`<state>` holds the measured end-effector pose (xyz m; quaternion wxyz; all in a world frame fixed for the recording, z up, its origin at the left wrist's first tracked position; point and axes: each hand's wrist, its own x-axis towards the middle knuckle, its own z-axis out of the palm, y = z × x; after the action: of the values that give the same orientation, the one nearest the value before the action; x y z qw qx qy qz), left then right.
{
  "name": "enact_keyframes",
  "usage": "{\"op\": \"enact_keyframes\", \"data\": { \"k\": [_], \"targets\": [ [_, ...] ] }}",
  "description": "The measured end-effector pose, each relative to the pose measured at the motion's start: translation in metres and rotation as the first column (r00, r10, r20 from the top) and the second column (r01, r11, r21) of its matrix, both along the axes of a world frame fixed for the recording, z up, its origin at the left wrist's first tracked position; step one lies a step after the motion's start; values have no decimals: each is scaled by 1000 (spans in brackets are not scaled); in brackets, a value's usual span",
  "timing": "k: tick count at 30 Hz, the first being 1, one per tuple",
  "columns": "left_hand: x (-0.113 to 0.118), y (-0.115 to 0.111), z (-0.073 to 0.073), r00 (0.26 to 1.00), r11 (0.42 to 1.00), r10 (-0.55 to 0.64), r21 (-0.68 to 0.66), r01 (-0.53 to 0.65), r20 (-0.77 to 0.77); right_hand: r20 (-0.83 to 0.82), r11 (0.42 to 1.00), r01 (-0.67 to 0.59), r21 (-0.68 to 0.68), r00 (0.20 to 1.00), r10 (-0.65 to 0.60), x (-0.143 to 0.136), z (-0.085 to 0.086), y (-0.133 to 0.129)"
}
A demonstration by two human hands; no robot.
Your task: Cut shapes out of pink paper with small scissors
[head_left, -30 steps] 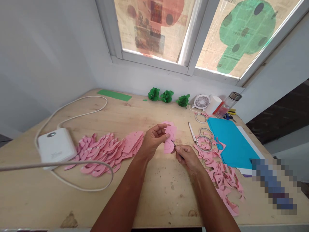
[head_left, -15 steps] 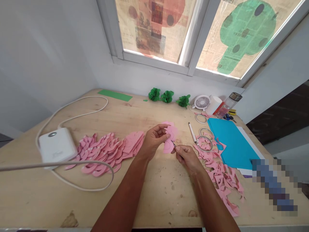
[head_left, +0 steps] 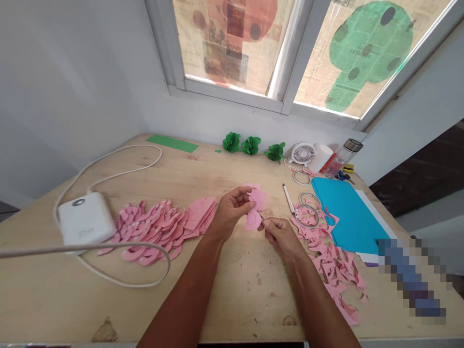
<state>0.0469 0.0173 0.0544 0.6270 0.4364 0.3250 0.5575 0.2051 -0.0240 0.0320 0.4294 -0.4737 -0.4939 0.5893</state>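
Observation:
Held in front of me above the table is a pink paper piece (head_left: pixel 253 222) with curved outlines drawn on it. My left hand (head_left: pixel 234 208) pinches its upper left side between thumb and fingers. Small scissors (head_left: pixel 262 217) sit in my right hand (head_left: pixel 278 234), whose fingers are closed around them and hide most of them. Only the thin dark blades show, at the paper's right edge. To the left lies a heap of cut pink paper shapes (head_left: pixel 155 229). Pink paper scraps (head_left: pixel 335 263) are scattered to the right of my right hand.
A white power bank (head_left: pixel 87 220) with a looping cable is at left. Green paper pompoms (head_left: pixel 251 145), a small fan (head_left: pixel 303 153) and a bottle (head_left: pixel 344 157) line the wall. A pen (head_left: pixel 288 198), tape rings (head_left: pixel 307 215) and a blue folder (head_left: pixel 350 212) lie at right.
Between the scissor blades and the paper there is a slight shift: less of the blades shows now. Both hands stay in nearly the same place.

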Motion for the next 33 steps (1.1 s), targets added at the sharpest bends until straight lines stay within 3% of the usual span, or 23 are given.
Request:
{"op": "enact_keyframes", "data": {
  "k": [9,16,22,33],
  "targets": [
    [0,3,-3,993,995,94,-46,-90,77,-90,1000,-1,-23,996,-2,-1,2,-1],
    [10,2,-7,993,994,73,-86,-65,97,-242,990,144,0,960,-140,-4,1,1],
    [13,2,-11,980,988,105,-133,-83,167,-293,987,159,-27,943,-160,-1,-4,3],
    [22,-7,-11,975,984,-72,-143,104,212,-324,989,144,-26,935,-145,-2,-2,2]
  ]
}}
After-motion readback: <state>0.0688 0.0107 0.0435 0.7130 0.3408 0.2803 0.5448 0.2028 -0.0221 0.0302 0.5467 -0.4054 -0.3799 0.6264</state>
